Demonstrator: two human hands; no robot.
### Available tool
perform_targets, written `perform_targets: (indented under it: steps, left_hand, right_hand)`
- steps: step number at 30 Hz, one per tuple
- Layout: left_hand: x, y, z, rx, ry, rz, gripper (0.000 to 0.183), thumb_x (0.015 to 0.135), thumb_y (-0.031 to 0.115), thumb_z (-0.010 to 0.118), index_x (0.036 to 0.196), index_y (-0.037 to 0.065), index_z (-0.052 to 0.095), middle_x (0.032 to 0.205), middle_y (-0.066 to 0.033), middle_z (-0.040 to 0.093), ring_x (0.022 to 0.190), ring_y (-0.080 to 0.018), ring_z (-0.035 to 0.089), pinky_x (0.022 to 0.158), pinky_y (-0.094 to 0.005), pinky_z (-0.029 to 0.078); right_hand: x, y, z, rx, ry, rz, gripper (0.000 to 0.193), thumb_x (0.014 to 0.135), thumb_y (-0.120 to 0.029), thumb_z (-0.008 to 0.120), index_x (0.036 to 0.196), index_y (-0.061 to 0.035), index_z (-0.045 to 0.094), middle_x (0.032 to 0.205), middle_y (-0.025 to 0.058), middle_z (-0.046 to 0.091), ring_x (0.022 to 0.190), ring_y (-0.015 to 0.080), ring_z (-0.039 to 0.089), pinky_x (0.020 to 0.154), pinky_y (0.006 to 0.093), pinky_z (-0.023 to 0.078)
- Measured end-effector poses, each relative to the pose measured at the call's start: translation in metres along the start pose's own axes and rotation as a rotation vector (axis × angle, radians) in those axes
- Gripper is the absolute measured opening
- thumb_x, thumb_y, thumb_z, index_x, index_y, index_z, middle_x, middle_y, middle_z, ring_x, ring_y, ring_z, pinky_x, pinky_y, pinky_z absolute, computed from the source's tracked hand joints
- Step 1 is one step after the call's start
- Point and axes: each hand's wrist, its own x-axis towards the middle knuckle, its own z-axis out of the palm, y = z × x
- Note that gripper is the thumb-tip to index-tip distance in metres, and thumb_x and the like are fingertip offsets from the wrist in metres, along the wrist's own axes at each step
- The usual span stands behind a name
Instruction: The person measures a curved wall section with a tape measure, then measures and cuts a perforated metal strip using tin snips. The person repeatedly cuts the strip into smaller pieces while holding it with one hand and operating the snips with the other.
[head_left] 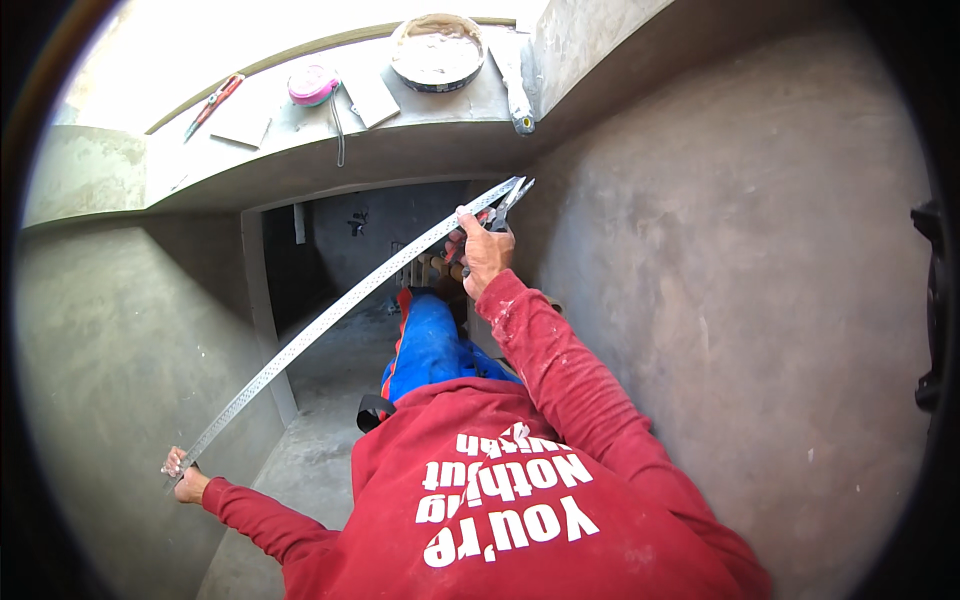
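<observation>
A long perforated metal corner bead (340, 305) slants across the view from lower left to upper middle. My left hand (186, 482) is closed round its lower end, out at the far left. Near the upper end my right hand (485, 250) grips a pair of tin snips (503, 212) with red and dark handles. The snips' jaws lie close against the bead's tip; whether they bite into it I cannot tell. My right thumb rests at the bead's edge.
On the window ledge (420, 112) are a tub of plaster (437, 55), a putty knife (513, 90), a pink tape measure (314, 85) with a strap, two pale flat pieces and a red utility knife (215, 106). Bare plastered walls (720, 280) stand on both sides.
</observation>
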Motion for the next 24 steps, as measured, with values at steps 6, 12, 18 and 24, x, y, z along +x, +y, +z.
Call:
perform_targets:
  steps: [6, 12, 18, 24]
  left_hand:
    - [0.016, -0.006, -0.096, -0.047, 0.126, -0.098, 0.017, 0.091, 0.009, 0.043, 0.087, -0.006, 0.05, 0.079, -0.0108, 0.043, 0.076, -0.0252, 0.047, 0.071, -0.0456, 0.039]
    - [0.013, -0.062, -0.196, 0.059, 0.703, -0.014, 0.041, 0.101, 0.021, 0.041, 0.117, -0.01, 0.061, 0.119, -0.0254, 0.064, 0.113, -0.0413, 0.061, 0.093, -0.0562, 0.05]
    - [-0.048, -0.162, -0.195, 1.675, 1.091, 0.106, 0.038, 0.097, 0.029, 0.059, 0.109, -0.006, 0.069, 0.109, -0.0204, 0.071, 0.103, -0.0372, 0.069, 0.093, -0.0454, 0.054]
    - [-0.232, -0.35, 0.019, 1.395, -0.968, -0.141, 0.03, 0.108, 0.017, 0.049, 0.127, -0.002, 0.062, 0.121, -0.0146, 0.068, 0.111, -0.0213, 0.066, 0.099, -0.0332, 0.051]
  right_hand:
    - [-0.005, -0.005, 0.002, 0.12, -0.014, -0.061, 0.02, 0.089, -0.004, 0.069, 0.107, -0.0066, 0.059, 0.094, 0.0057, 0.067, 0.078, 0.0196, 0.068, 0.062, 0.0366, 0.059]
    - [-0.021, -0.024, 0.009, 0.079, -0.104, -0.249, 0.021, 0.089, -0.006, 0.072, 0.106, -0.0064, 0.059, 0.092, 0.0055, 0.066, 0.075, 0.0188, 0.067, 0.061, 0.0356, 0.059]
    - [-0.045, -0.052, 0.022, 0.086, -0.212, -0.366, 0.021, 0.091, -0.007, 0.074, 0.106, -0.0042, 0.06, 0.085, 0.0013, 0.064, 0.063, 0.0117, 0.06, 0.052, 0.03, 0.05]
    - [-0.058, -0.051, 0.022, 0.001, -0.304, -0.391, 0.019, 0.092, -0.008, 0.073, 0.106, -0.0032, 0.06, 0.086, 0.0019, 0.067, 0.066, 0.0103, 0.062, 0.056, 0.0284, 0.052]
